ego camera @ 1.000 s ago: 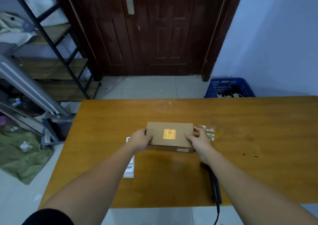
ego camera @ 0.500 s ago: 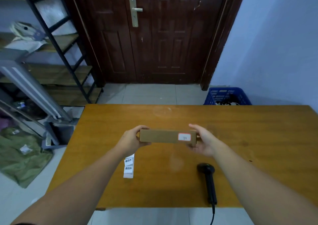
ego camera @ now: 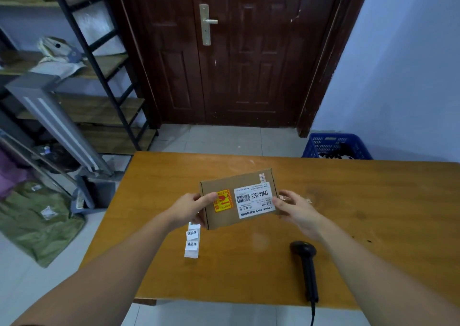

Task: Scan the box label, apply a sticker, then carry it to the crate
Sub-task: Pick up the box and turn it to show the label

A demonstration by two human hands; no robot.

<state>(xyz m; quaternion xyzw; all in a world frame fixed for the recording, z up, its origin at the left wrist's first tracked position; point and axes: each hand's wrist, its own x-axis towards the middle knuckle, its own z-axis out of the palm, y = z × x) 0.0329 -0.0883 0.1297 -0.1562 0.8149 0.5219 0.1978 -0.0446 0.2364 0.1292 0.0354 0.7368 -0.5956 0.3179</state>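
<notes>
I hold a flat brown cardboard box (ego camera: 224,216) above the wooden table (ego camera: 373,213), tilted so its face points at me. My left hand (ego camera: 189,210) grips its left end and my right hand (ego camera: 296,210) grips its right end. A white barcode label (ego camera: 255,198) and an orange-red sticker (ego camera: 222,200) show on that face. A black handheld scanner (ego camera: 307,267) lies on the table below my right hand. A strip of white stickers (ego camera: 192,242) lies below my left hand. The blue crate (ego camera: 331,144) stands on the floor beyond the table's far right.
A dark wooden door (ego camera: 236,51) faces me across tiled floor. A black metal shelf rack (ego camera: 94,59) stands at the left, with a green bag (ego camera: 37,221) and a grey bin (ego camera: 92,196) on the floor beside the table. The scanner's cable hangs over the near edge.
The box was lifted off the table and turned over, from orange sticker up, through edge-on, to the barcode face toward me. Both hands stayed on its ends.
</notes>
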